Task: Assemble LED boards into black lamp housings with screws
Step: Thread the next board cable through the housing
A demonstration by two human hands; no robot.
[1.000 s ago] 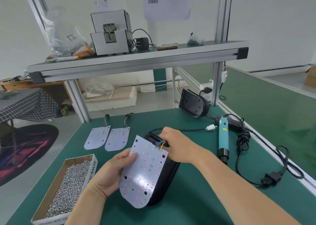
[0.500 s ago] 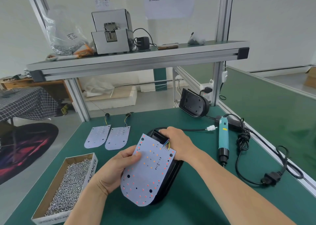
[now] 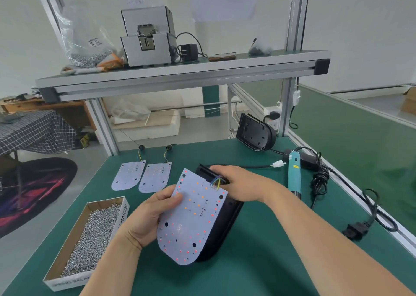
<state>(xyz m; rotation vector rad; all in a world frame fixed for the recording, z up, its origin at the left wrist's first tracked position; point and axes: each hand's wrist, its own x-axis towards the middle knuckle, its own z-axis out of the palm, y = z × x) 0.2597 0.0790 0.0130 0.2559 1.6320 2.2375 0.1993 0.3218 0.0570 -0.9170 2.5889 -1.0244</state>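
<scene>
A white LED board (image 3: pixel 193 217) with red and orange dots lies tilted over a black lamp housing (image 3: pixel 222 226) on the green bench. My left hand (image 3: pixel 148 217) grips the board's left edge, thumb on top. My right hand (image 3: pixel 238 185) reaches over the housing's far end, beside the board's coloured wires (image 3: pixel 216 182); its fingertips are hidden there. Two more LED boards (image 3: pixel 141 175) lie flat further back. A cardboard box of screws (image 3: pixel 90 239) sits at the left. A teal electric screwdriver (image 3: pixel 294 171) lies to the right.
A second black housing (image 3: pixel 255 134) leans against the frame post at the back right. Black power cables (image 3: pixel 369 212) trail along the bench's right edge. An overhead shelf (image 3: pixel 180 75) carries a grey screw feeder (image 3: pixel 147 36) and a bag of screws.
The board has tipped from nearly flat on the housing to a steeper tilt, its left edge raised in my left hand. My right hand stays at the housing's far end.
</scene>
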